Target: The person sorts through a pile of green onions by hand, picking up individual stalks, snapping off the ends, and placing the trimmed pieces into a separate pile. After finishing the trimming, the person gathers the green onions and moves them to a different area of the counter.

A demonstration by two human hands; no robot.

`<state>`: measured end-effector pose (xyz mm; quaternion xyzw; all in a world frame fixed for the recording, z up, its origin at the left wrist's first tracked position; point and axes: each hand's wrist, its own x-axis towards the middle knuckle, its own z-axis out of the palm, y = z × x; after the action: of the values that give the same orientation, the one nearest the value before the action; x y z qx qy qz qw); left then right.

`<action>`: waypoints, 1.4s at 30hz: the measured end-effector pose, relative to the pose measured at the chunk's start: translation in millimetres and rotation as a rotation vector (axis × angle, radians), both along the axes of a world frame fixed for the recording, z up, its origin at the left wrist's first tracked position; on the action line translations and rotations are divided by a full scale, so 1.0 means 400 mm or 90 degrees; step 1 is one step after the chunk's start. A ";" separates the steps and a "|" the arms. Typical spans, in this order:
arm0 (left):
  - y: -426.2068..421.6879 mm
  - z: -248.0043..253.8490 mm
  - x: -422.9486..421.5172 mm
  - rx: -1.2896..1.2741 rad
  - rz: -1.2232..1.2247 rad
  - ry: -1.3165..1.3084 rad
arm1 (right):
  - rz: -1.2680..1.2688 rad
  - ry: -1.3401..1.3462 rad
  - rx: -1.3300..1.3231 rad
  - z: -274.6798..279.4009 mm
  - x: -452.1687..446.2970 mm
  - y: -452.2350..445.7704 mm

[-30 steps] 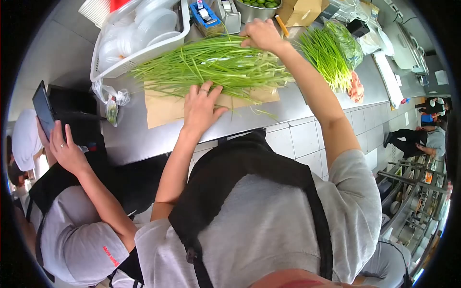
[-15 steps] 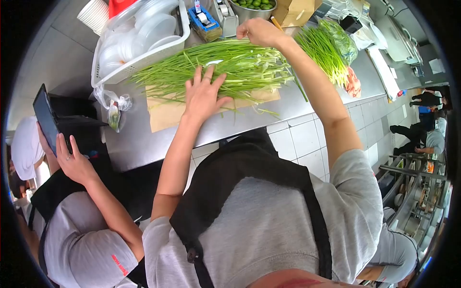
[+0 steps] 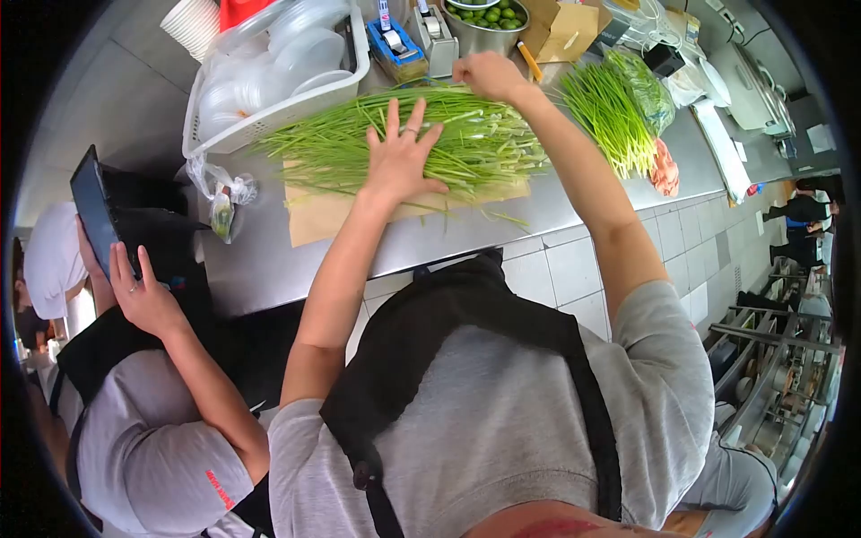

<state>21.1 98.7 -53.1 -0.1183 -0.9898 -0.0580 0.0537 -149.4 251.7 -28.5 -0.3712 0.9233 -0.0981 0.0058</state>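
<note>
Long green stalks (image 3: pixel 484 134) lie in a wide, loose pile over brown paper (image 3: pixel 318 215) on the steel table (image 3: pixel 260 269). Spread flat on the pile is my left hand (image 3: pixel 404 157), its fingers apart and a ring on one of them. At the pile's far edge, my right hand (image 3: pixel 489 76) has its fingers curled together; whatever they may hold is too small to make out. A second green bunch (image 3: pixel 610 117) rests to the right, beside a leafy plastic bag (image 3: pixel 647 90).
A white basket (image 3: pixel 269 121) of clear lids stands back left, near tape dispensers (image 3: pixel 395 49), a metal bowl (image 3: pixel 489 31) of green fruit and a cardboard box (image 3: pixel 560 31). A small knotted bag (image 3: pixel 222 211) lies front left. At left a co-worker's hand (image 3: pixel 148 300) touches a tablet (image 3: pixel 92 206).
My left hand has shifted right and up over the pile, fingers spread wider. My right hand stays at the far edge, fingers still curled. The stalk that hung off the right end no longer shows.
</note>
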 end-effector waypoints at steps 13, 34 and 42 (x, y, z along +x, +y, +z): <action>0.001 -0.039 0.009 0.035 0.020 -0.037 | -0.042 0.209 -0.017 0.302 0.037 0.064; 0.009 -0.036 -0.016 0.089 0.057 -0.028 | -0.065 -0.001 0.228 -0.015 -0.076 0.068; 0.005 -0.058 -0.019 0.118 0.050 0.004 | -0.053 0.245 -0.030 0.362 -0.010 0.192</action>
<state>13.6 100.7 -76.2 -0.0742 -0.9839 -0.1467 0.0698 -153.4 328.4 116.2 -0.3448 0.9193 -0.0472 -0.1837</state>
